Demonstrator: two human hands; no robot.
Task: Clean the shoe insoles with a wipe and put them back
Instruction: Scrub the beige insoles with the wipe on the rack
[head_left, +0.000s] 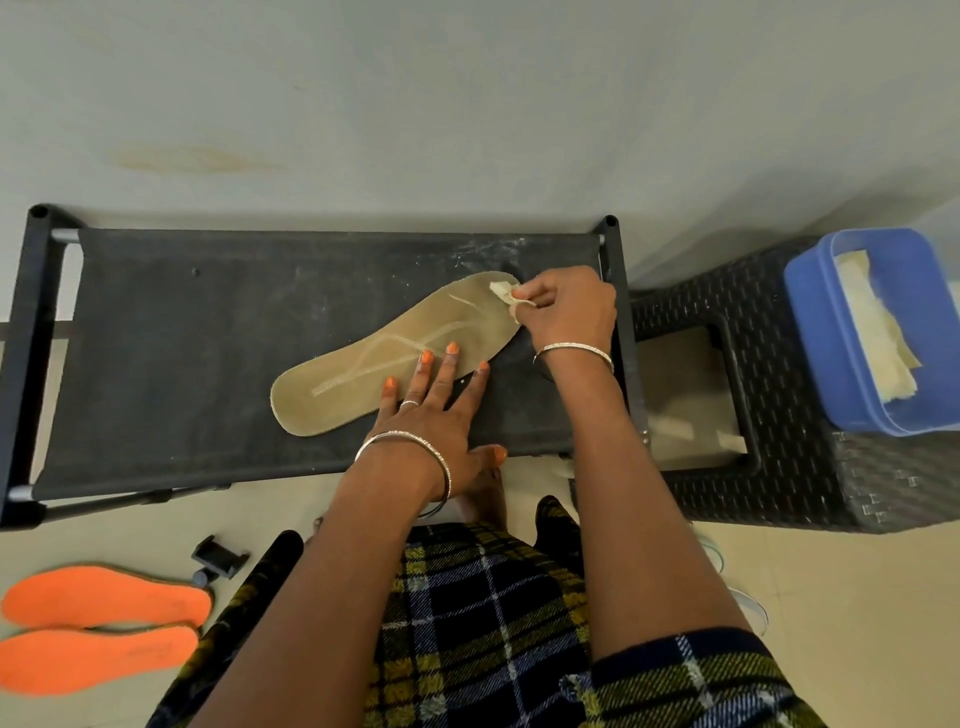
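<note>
A tan insole (374, 358) lies flat and slanted on the black fabric rack top (171, 338), its toe end toward the far right. My left hand (436, 410) presses on its near edge with straight, spread fingers. My right hand (566, 306) pinches a small crumpled wipe (505, 292) against the insole's toe end. Two orange insoles (104, 623) lie side by side on the floor at the lower left.
A dark wicker stool (779, 478) stands right of the rack and carries a blue plastic tub (831, 332) holding more wipes (878, 332). A small black clip-like part (218, 556) lies on the floor near the orange insoles. My plaid clothing fills the bottom of the view.
</note>
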